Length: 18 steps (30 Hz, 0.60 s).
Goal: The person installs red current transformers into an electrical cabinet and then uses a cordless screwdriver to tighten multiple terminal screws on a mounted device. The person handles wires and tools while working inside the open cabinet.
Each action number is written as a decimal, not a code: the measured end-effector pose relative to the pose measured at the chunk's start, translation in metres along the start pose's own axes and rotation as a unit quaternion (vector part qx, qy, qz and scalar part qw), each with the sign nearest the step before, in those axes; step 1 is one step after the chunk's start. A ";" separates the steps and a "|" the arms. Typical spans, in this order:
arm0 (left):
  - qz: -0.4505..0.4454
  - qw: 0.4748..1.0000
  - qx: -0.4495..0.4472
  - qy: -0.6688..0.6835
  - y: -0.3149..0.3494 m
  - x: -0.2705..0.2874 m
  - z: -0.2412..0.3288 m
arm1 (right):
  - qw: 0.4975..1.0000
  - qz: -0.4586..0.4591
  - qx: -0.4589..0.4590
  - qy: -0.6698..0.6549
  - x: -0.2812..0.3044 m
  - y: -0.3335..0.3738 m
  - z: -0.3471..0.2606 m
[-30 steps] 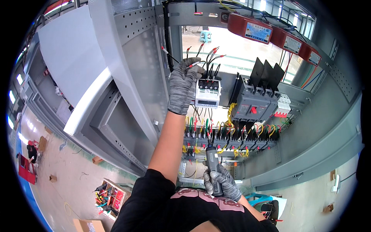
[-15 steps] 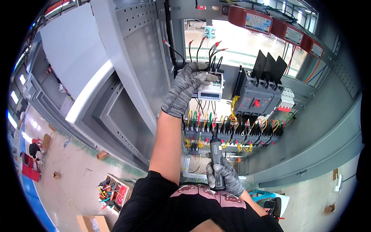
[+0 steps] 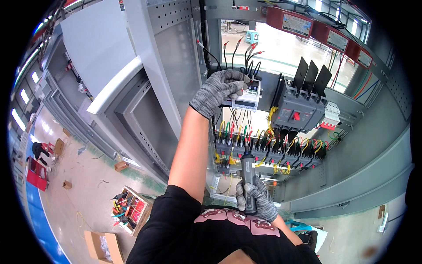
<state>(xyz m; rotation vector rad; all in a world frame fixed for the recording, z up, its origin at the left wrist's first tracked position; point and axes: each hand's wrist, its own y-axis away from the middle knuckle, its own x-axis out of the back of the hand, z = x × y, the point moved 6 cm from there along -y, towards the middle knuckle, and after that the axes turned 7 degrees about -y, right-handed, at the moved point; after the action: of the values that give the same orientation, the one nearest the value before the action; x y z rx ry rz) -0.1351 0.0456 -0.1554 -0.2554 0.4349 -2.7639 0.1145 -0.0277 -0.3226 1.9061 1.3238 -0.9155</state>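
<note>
My left hand (image 3: 224,90), in a grey knitted glove, is at the upper left of a white electronic meter (image 3: 246,102) with a small dark display. Its fingers are curled together at the meter's top terminals; what they pinch is hidden. Black wires (image 3: 237,47) with red-tipped ends rise behind this hand. My right hand (image 3: 260,199), gloved likewise, is wrapped round a dark cordless screwdriver (image 3: 248,174). The screwdriver stands upright in front of my chest, its bit pointing up toward the row of small breakers (image 3: 281,155), apart from the meter.
A large grey breaker (image 3: 299,112) with black barriers stands right of the meter. Red current transformers (image 3: 288,23) hang on the top rail. The cabinet's door frame (image 3: 154,66) is at left. On the floor lie a wooden tool box (image 3: 140,215) and an open carton (image 3: 105,246).
The view has shifted, so the cabinet sits slightly farther right. My left hand's fingers have curled in more at the meter's top. The right hand keeps its grip on the screwdriver.
</note>
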 end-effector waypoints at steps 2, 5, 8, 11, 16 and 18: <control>0.022 1.000 0.018 -0.010 0.000 0.003 0.000 | 1.000 -0.006 0.000 -0.009 0.000 0.001 0.000; 0.048 0.997 0.037 -0.053 0.002 0.007 0.002 | 1.000 0.011 -0.008 -0.008 0.001 0.005 0.000; 0.040 0.994 0.034 -0.092 -0.002 0.006 0.005 | 1.000 -0.001 -0.008 -0.003 0.001 0.007 -0.001; 0.041 0.991 0.046 -0.115 -0.005 0.002 0.008 | 1.000 0.014 -0.003 -0.026 -0.005 0.009 -0.005; 0.063 0.993 0.065 -0.080 -0.003 -0.003 0.007 | 0.999 0.022 0.024 0.014 -0.014 0.010 -0.018; 0.030 0.997 0.036 -0.060 -0.006 0.000 0.005 | 0.999 0.023 0.028 0.020 -0.014 0.011 -0.018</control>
<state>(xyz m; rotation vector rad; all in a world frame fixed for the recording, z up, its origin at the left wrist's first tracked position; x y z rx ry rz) -0.1353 0.0499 -0.1488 -0.3826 0.3075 -2.6817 0.1248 -0.0231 -0.2996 1.9995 1.2840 -0.9037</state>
